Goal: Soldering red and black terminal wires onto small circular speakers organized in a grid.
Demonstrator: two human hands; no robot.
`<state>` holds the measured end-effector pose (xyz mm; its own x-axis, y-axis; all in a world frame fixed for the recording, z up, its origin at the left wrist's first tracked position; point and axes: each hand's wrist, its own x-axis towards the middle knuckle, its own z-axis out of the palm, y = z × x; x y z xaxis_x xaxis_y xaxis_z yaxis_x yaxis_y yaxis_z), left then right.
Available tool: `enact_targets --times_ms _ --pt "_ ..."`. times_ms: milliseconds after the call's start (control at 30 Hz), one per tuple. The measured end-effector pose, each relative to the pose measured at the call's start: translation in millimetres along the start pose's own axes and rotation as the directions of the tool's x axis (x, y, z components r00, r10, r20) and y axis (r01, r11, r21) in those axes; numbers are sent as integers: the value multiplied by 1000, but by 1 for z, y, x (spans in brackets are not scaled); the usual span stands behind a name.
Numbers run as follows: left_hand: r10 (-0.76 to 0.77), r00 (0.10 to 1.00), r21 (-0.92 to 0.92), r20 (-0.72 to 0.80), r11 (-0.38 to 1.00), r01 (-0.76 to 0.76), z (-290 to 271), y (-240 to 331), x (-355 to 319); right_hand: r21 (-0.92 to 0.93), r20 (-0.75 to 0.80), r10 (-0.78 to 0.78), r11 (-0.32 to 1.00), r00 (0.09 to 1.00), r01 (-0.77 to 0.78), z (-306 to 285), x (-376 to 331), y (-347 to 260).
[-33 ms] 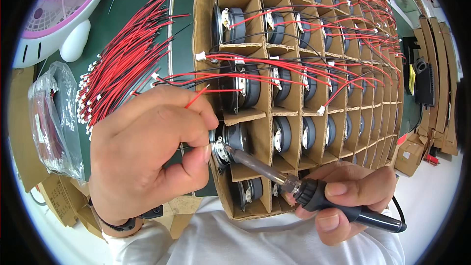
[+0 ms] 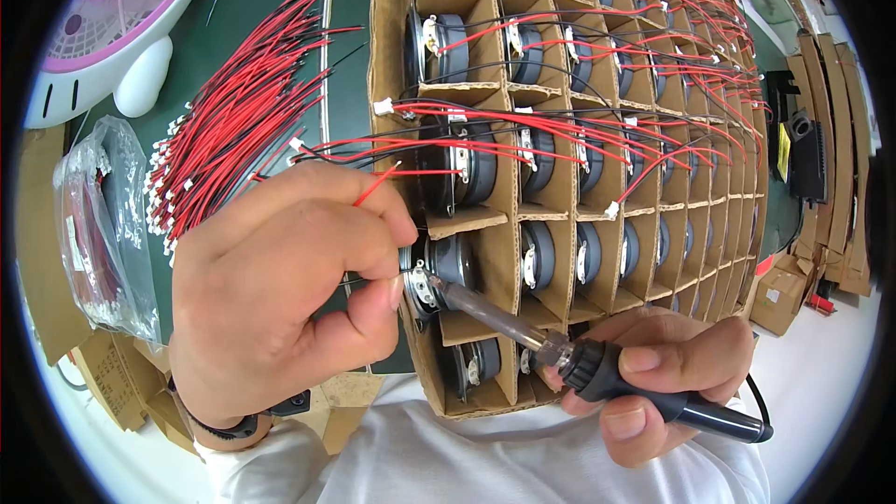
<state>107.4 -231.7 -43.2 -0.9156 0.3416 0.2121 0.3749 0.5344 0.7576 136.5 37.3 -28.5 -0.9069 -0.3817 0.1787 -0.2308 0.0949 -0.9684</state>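
The left hand (image 2: 289, 271) is curled tight, thumb and forefinger pinching a thin dark wire (image 2: 353, 282); a stripped red wire (image 2: 375, 187) pokes up behind its knuckles. Just right of those fingertips sits the loudspeaker terminal (image 2: 423, 289), at the near edge of the cardboard divider tray (image 2: 385, 56). The right hand (image 2: 691, 350) grips a soldering iron (image 2: 597, 371) by its handle, its tip angled leftward to the terminal.
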Motion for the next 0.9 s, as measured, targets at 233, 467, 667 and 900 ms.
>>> enact_targets --times_ms 233,467,667,900 --pt "4 1000 16 -14 1000 -4 1 0 -1 5 27 -31 1000 999 31 0 1 4" --pt "4 1000 29 -30 1000 -3 3 0 -3 -67 45 -49 996 998 52 2 7 2" --pt "-2 999 43 -38 999 4 3 0 -3 -59 194 -131 988 972 145 -3 13 5" --pt "-3 998 39 -57 999 5 5 1 -3 -90 273 -151 979 950 182 -8 18 5"
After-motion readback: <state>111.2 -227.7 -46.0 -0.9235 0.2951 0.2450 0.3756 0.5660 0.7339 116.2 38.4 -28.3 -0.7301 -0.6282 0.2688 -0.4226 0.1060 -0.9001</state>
